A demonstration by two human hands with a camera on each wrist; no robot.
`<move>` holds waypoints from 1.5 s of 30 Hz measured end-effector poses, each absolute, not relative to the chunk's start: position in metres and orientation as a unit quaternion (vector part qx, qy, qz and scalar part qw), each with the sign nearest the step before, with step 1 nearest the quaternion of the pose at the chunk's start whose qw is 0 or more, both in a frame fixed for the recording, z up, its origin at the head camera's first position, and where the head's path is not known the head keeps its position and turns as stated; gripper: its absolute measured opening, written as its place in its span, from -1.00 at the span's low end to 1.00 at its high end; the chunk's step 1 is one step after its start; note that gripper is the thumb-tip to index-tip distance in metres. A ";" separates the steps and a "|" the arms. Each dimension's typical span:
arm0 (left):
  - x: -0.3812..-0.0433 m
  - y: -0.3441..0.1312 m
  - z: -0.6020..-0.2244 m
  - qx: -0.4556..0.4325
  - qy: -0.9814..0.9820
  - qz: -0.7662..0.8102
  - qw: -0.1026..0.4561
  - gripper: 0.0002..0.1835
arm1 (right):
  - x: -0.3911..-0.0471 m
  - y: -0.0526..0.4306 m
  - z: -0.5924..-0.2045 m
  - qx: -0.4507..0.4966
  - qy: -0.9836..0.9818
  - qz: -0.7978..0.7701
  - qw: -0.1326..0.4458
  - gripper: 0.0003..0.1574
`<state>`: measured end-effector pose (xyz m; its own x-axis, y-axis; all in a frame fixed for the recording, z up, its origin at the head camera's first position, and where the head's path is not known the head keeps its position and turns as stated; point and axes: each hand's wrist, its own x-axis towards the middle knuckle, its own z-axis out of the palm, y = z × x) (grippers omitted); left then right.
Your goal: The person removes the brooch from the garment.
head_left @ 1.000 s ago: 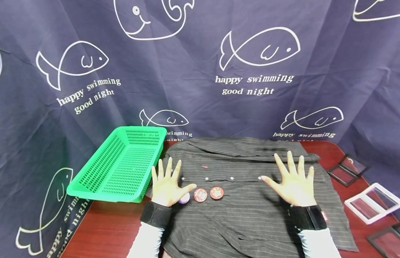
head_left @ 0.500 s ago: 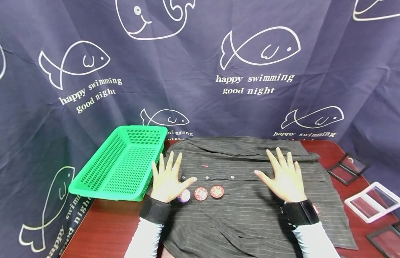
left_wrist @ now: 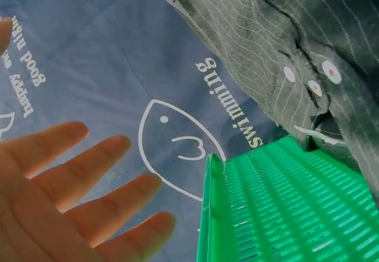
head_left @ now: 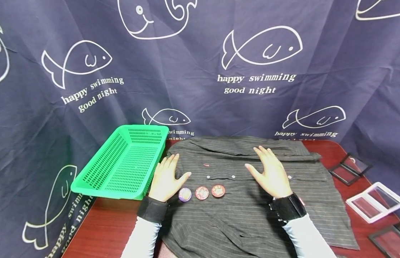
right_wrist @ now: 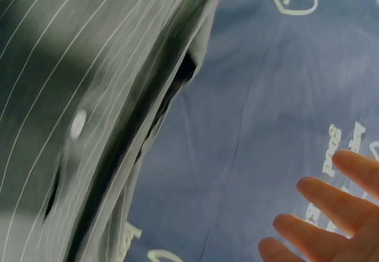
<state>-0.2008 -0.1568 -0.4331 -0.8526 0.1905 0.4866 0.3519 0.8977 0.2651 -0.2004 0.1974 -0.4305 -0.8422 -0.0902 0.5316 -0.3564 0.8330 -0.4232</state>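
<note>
Your left hand [head_left: 163,183] and right hand [head_left: 272,177] are empty, fingers extended, thumbs out, over the striped garment [head_left: 238,215], whose button row [head_left: 233,176] runs 9-to-3. Nearer your left hand, the purple badge [head_left: 185,194] lies at its 4 o'clock, nothing between, two red badges [head_left: 201,193] beyond; the green basket [head_left: 130,163] stands at 10 o'clock.

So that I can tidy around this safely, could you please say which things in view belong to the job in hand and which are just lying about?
Probably the job's:
dark striped garment, beneath the right hand
three round badges, on it
green basket, beside the left hand

Apparently just lying about:
white frame
two dark frames
</note>
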 end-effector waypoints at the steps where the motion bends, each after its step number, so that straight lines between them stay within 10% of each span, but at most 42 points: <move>1: -0.201 -0.158 -0.434 -0.147 -0.945 -0.176 0.234 -0.17 | -0.201 0.194 -0.430 0.125 -0.921 0.270 0.252 -0.19; 45: -0.201 -0.183 -0.475 -0.140 -0.946 -0.261 0.133 -0.47 | -0.213 0.056 -0.447 0.180 -0.864 0.467 0.062 -0.50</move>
<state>-0.2009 -0.1827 -0.4746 -0.9251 0.1958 0.3253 0.3350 0.8240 0.4569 -0.2129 0.0556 -0.4473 -0.9277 -0.2525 0.2751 -0.3685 0.4998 -0.7838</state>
